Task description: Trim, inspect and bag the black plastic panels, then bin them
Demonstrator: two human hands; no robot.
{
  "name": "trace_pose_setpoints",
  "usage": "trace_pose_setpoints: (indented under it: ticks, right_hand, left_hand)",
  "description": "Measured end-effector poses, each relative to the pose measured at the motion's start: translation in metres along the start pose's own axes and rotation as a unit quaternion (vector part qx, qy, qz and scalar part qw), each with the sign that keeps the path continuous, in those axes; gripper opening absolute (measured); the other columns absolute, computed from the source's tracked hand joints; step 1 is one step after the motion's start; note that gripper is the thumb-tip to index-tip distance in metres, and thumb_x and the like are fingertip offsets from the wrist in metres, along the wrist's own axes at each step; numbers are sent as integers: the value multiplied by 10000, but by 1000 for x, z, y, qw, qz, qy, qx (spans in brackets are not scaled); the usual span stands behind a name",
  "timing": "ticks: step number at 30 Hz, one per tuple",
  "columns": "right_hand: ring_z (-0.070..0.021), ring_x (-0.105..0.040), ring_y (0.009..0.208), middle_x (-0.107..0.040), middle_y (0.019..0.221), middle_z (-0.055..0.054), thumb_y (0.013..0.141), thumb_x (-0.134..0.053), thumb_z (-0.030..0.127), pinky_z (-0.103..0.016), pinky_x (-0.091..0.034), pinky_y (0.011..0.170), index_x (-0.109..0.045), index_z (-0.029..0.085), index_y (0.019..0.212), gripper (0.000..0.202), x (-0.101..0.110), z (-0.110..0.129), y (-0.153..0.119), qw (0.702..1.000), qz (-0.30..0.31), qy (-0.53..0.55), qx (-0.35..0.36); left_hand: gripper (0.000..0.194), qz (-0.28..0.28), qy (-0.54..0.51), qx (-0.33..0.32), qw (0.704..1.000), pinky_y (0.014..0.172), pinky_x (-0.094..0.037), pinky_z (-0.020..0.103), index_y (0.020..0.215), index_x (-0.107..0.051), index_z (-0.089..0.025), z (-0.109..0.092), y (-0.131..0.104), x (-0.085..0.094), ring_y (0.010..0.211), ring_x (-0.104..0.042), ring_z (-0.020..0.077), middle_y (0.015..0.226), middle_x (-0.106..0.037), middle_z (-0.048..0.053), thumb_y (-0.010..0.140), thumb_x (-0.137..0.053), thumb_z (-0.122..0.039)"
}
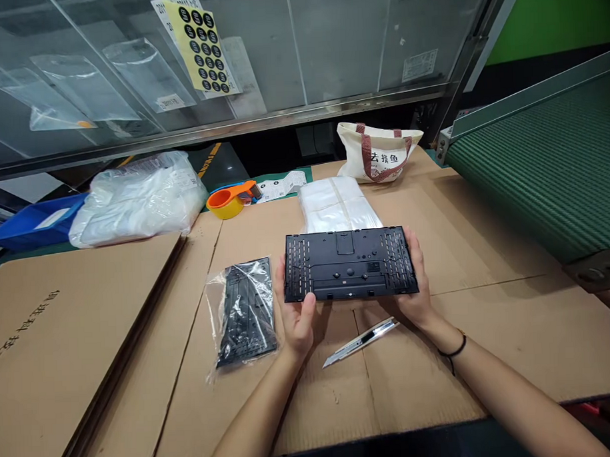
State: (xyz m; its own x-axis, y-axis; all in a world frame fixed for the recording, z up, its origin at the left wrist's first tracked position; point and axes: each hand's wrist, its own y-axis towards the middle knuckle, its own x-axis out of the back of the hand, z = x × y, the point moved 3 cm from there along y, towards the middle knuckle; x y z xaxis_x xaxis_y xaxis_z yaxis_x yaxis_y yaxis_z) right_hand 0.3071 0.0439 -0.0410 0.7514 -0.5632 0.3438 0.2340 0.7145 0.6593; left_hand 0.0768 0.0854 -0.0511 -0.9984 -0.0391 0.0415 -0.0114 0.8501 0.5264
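Note:
Both my hands hold a flat black plastic panel (349, 263) above the cardboard. My left hand (295, 319) grips its left end, thumb over the lower edge. At the right end, my right hand (418, 284) wraps round the side, its fingers partly hidden behind. A similar black panel in a clear plastic bag (245, 314) lies to the left of my left hand. Below the held panel a utility knife (362, 342) rests on the cardboard. Behind the panel lies a stack of clear bags (337, 204) with a band around it.
Stacked cardboard (63, 343) covers the left. Behind are a blue tray (39, 228), a large plastic bundle (138, 197), an orange tape dispenser (231, 199) and a cloth bag (380, 152). A green conveyor belt (547, 153) borders the right; a sticker sheet (202, 49) hangs above.

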Motion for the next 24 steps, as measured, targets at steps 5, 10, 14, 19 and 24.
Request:
trace_pose_setpoints:
  ticks: [5,10,14,19,24]
  right_hand:
    - [-294,-213,1465,-228,1597,-45,857,-537,217,-561,-228,1183,-139,273,1547,799,-1,-3,0,1000,-4,27,-13]
    - [-285,-283,1441,-288,1571,-83,869,-575,297,-523,-285,1174,-208,245,1534,761,-1,-5,1,998,-11,45,-44]
    - [-263,-357,1407,-362,1534,-94,897,-546,331,-503,-292,1175,-301,239,1502,659,-1,-10,2,996,2,67,-65]
    - [-254,-453,1333,-472,1451,-119,907,-524,289,-504,-375,1121,-374,225,1466,582,0,-18,5,997,36,42,-46]
    - [-251,-531,1244,-608,1310,-114,890,-519,137,-505,-462,1036,-512,229,1358,477,8,-9,14,993,54,-68,80]
  left_hand:
    - [727,18,-7,-1,1000,1212,-162,466,1503,-243,-293,1,1,1,1465,-207,284,1598,-220,61,870,-592,-373]
    - [752,22,3,-22,1000,1200,-193,488,1497,-259,-264,-1,2,0,1448,-249,303,1579,-256,90,853,-612,-424]
    - [769,36,32,-34,998,1193,-214,499,1501,-250,-246,-2,2,0,1441,-261,318,1583,-245,103,855,-593,-483]
    - [758,57,57,-25,996,1223,-174,460,1519,-179,-333,-3,2,1,1463,-210,292,1610,-185,30,879,-545,-509]
    - [726,22,119,-29,992,1230,-147,487,1512,-192,-364,1,2,5,1463,-206,301,1581,-253,22,884,-511,-538]
